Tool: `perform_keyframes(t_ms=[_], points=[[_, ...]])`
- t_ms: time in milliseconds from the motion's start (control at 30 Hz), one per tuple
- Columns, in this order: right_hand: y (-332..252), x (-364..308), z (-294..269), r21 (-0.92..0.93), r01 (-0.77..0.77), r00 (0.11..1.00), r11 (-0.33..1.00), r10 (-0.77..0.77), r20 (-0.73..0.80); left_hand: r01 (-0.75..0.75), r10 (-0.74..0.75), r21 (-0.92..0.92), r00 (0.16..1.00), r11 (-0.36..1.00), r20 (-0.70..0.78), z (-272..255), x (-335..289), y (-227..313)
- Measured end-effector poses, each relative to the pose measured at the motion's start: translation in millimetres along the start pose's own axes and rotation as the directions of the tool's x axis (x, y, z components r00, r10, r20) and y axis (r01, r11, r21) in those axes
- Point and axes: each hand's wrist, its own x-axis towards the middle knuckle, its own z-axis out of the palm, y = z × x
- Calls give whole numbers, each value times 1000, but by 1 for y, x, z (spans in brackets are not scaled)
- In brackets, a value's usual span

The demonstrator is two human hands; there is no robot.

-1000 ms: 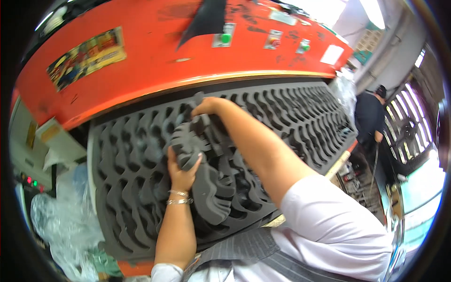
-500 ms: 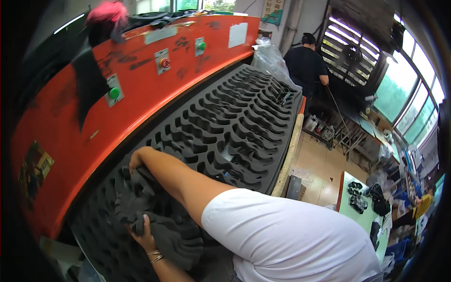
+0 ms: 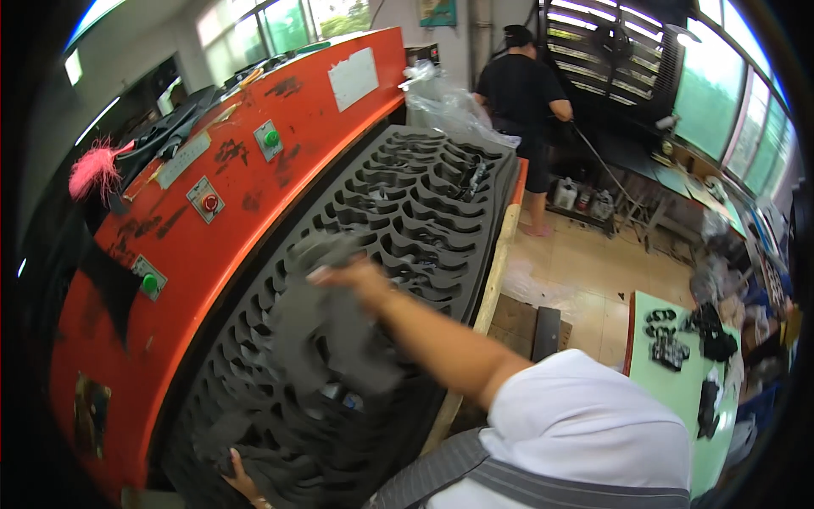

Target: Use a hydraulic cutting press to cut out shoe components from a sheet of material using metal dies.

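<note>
A dark grey foam sheet (image 3: 462, 276) full of curved, wave-like cutouts lies along the machine bed before me. My right hand (image 3: 360, 282) is raised over its middle, closed on a floppy dark grey foam piece (image 3: 326, 335) that hangs down, smeared by motion. Lower left, my left hand (image 3: 243, 482) grips a bunched heap of dark grey foam pieces (image 3: 242, 441) resting on the sheet; part of this hand is cut off by the lower edge.
A red machine panel (image 3: 246, 161) with buttons runs along the left. Clear plastic (image 3: 454, 106) lies at the sheet's far end, near a person in black (image 3: 517, 89) holding a thin rod. A pale green table (image 3: 657, 399) with small black parts stands at right.
My right hand has lifted away from the left hand toward the sheet's middle, carrying a foam piece. The view has swung right, and my left hand now sits lower in it.
</note>
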Motion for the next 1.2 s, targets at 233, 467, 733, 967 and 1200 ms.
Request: perform_keyframes(t_ms=[233, 467, 733, 967, 1200], points=[[-62, -109, -401, 72, 262, 961, 962, -254, -108, -247, 376, 716, 926, 653, -24, 89, -56, 43], [-143, -144, -485, 257, 179, 834, 950, -8, -552, -602, 598, 663, 751, 445, 280, 331, -84, 183], [-154, -78, -644, 233, 295, 776, 927, -91, -624, -383, 458, -264, 816, 885, 354, 625, -18, 228], [-188, 11, -750, 55, 323, 768, 945, -227, -599, -65, 298, -422, 805, 904, 514, 882, 83, 175], [-262, 179, -789, -38, 479, 771, 877, -441, -458, 228, 239, -502, 671, 835, 702, 1056, 39, 156]])
